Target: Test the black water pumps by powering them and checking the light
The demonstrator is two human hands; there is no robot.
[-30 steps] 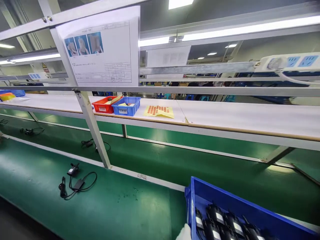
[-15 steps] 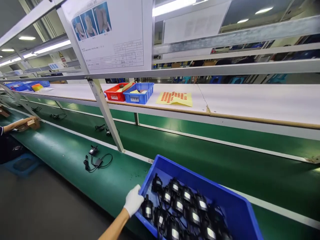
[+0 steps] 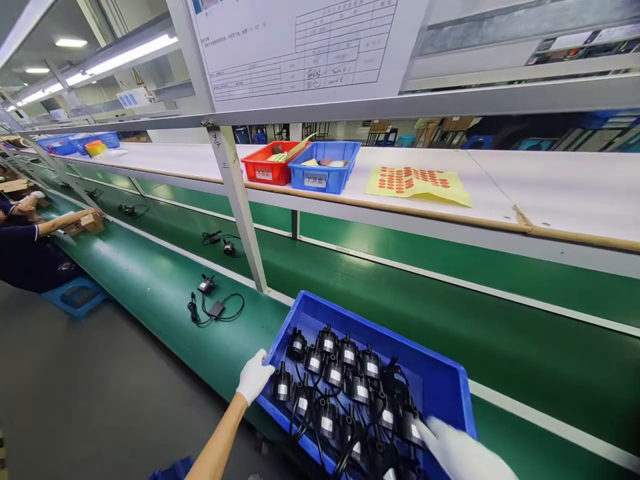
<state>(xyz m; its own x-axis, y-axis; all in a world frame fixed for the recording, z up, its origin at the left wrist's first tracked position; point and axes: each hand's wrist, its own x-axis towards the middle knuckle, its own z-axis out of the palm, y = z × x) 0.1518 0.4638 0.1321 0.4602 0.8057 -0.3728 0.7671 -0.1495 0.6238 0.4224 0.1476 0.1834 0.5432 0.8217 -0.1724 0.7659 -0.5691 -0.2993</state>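
Observation:
My left hand, in a white glove, grips the left rim of a blue plastic bin, its thumb over the edge. Inside the bin several small black pumps stand in rows, each with a short spout, a white label and black cable. From the lower right my right hand, also gloved, reaches over the bin; its fingertips are at a black pump on the right side. Motion smears those fingers, so whether they hold that pump is unclear.
One pump with cable and adapter lies on the green conveyor. A shelf above carries a red box, a blue box and a yellow sticker sheet. A slanted post stands behind. Co-workers handle cardboard at far left.
My right hand has come into view over the bin's right side. The view has shifted, and the bin with my left hand on its rim appears farther left.

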